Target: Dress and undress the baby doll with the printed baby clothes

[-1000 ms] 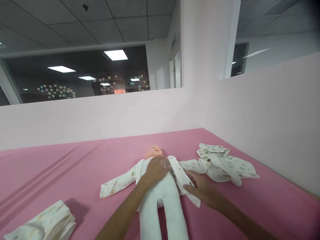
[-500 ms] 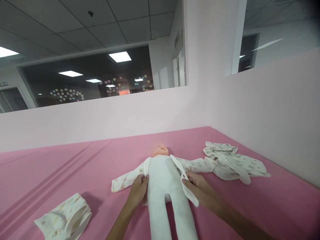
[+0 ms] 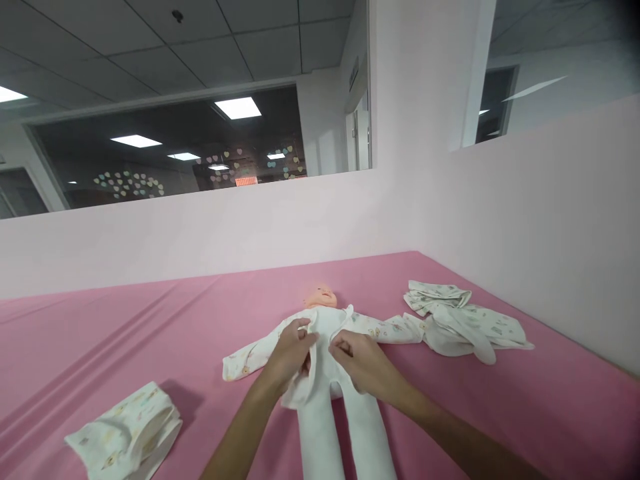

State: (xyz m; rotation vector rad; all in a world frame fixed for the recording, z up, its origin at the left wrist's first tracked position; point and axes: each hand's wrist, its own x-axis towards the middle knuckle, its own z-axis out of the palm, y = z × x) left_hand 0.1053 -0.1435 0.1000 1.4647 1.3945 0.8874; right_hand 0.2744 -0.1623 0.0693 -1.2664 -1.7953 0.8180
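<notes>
A baby doll [image 3: 321,297] lies on its back, its head toward the wall, with a white cloth body and legs [image 3: 320,433]. Its arms are in the sleeves of a white printed baby jacket [image 3: 250,357], which is open down the front. My left hand [image 3: 291,353] is closed on the jacket's front edge at the left of the chest. Over the right side of the chest, my right hand [image 3: 364,360] pinches the other front edge, mostly hidden under the fingers. A strip of the white chest shows between both hands.
The doll lies on a pink sheet [image 3: 165,340] with creases at the left. A folded printed garment [image 3: 127,433] lies at the front left. More crumpled baby clothes [image 3: 465,323] lie at the right, touching the doll's sleeve. Pale walls [image 3: 240,227] with windows stand behind and at the right.
Both hands have moved inward over the doll's chest, bringing the jacket's two front edges closer together. More of the white body is covered. The view has shifted slightly.
</notes>
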